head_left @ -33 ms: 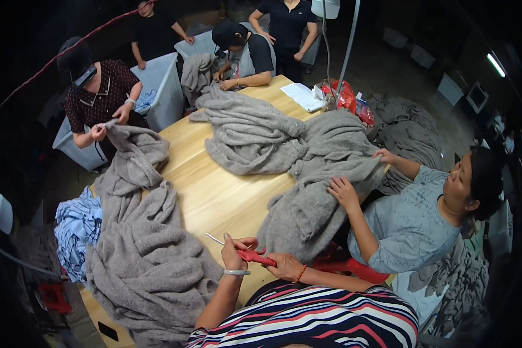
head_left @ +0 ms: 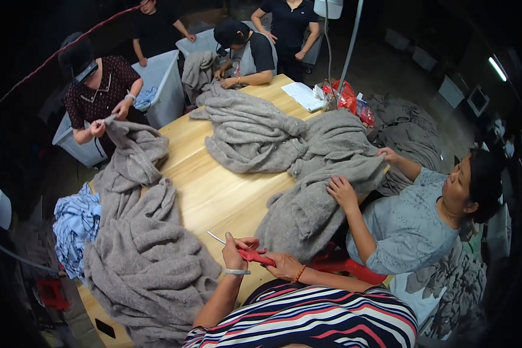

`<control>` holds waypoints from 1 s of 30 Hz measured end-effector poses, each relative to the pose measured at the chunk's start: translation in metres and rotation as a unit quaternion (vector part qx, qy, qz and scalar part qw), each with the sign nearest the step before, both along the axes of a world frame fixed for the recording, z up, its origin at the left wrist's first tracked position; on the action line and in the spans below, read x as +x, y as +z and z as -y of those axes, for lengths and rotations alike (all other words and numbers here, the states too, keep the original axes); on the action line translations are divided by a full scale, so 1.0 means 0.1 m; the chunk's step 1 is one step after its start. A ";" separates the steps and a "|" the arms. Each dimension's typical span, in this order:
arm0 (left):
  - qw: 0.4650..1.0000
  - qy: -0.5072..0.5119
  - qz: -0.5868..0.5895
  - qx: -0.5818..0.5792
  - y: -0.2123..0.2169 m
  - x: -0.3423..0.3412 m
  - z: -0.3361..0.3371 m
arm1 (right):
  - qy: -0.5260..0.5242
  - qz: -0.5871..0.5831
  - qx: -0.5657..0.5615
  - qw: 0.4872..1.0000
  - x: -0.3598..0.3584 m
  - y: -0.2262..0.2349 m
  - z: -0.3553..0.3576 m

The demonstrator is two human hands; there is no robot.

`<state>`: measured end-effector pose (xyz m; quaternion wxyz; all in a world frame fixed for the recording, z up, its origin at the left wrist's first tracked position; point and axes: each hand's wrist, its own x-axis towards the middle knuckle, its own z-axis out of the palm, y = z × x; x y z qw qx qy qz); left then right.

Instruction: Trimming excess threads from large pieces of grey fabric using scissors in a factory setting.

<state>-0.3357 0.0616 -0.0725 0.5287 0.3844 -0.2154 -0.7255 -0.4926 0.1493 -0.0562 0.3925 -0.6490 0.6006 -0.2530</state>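
Observation:
My left hand (head_left: 234, 253), with a pale bangle at the wrist, is closed round a red air blow gun (head_left: 252, 256). The thin metal nozzle (head_left: 216, 237) points away to the far left over the wooden table. At the gun's ribbed red rear end, my right hand (head_left: 286, 267) has its fingers curled round it; a beaded bracelet circles that wrist. To the left of my hands lies a large heap of grey knitted garments (head_left: 151, 272). Close by on the right, another grey knit pile (head_left: 307, 214) is under a co-worker's hands.
Co-workers handle knits at the right, far left and far side of the wooden table (head_left: 197, 188). Blue-white cloth (head_left: 77, 229) sits at the left edge, a dark phone (head_left: 105, 329) at the near left. Papers (head_left: 303, 95) and a red bag (head_left: 347, 97) lie far right, by a pole.

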 end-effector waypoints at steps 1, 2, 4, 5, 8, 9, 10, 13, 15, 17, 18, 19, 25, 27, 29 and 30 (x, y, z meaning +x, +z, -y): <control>1.000 -0.012 0.004 0.003 -0.02 -0.02 -0.07 | -0.005 0.003 0.000 1.000 -0.01 -0.02 -0.04; 0.999 -0.026 -0.021 -0.001 -0.07 -0.02 -0.11 | 0.011 -0.014 -0.003 1.000 -0.03 -0.12 -0.06; 1.000 -0.011 0.004 0.026 -0.12 -0.07 -0.17 | 0.026 -0.004 -0.046 0.999 -0.07 -0.21 -0.08; 0.998 -0.016 0.032 0.044 -0.12 -0.07 -0.19 | 0.026 0.003 -0.046 0.999 -0.09 -0.18 -0.07; 0.995 -0.033 0.067 0.064 -0.06 -0.11 -0.28 | 0.052 -0.011 -0.001 0.999 -0.23 -0.14 0.00; 0.995 -0.008 0.068 0.071 -0.05 -0.11 -0.34 | 0.025 -0.002 -0.006 1.000 -0.30 -0.09 0.04; 0.995 -0.004 0.057 0.085 -0.06 -0.10 -0.40 | -0.003 0.008 -0.013 1.000 -0.38 -0.07 0.06; 0.990 0.007 0.057 0.126 -0.25 -0.03 -0.57 | -0.021 -0.005 -0.011 1.000 -0.68 -0.22 0.11; 0.972 -0.059 0.157 0.167 -0.40 0.04 -0.69 | -0.021 0.006 0.004 1.000 -0.84 -0.23 0.13; 0.962 -0.066 0.180 0.194 -0.50 0.07 -0.79 | -0.026 0.012 0.020 0.999 -1.00 -0.25 0.15; 0.957 -0.078 0.204 0.193 -0.55 0.08 -0.84 | -0.033 0.027 0.019 0.999 -1.06 -0.28 0.16; 0.949 -0.101 0.229 0.190 -0.55 0.05 -0.85 | -0.052 0.041 0.020 0.998 -1.12 -0.29 0.14; 0.951 -0.094 0.250 0.153 -0.59 0.00 -0.79 | -0.057 0.031 0.058 0.996 -1.25 -0.37 0.15; 0.952 -0.056 0.267 0.138 -0.59 0.08 -0.78 | -0.039 0.024 0.061 0.997 -1.19 -0.39 0.20; 0.951 -0.039 0.283 0.118 -0.64 0.16 -0.65 | -0.035 0.044 0.051 0.997 -1.18 -0.42 0.23; 0.948 -0.032 0.308 0.077 -0.70 0.24 -0.55 | -0.032 0.053 0.027 0.998 -1.18 -0.47 0.25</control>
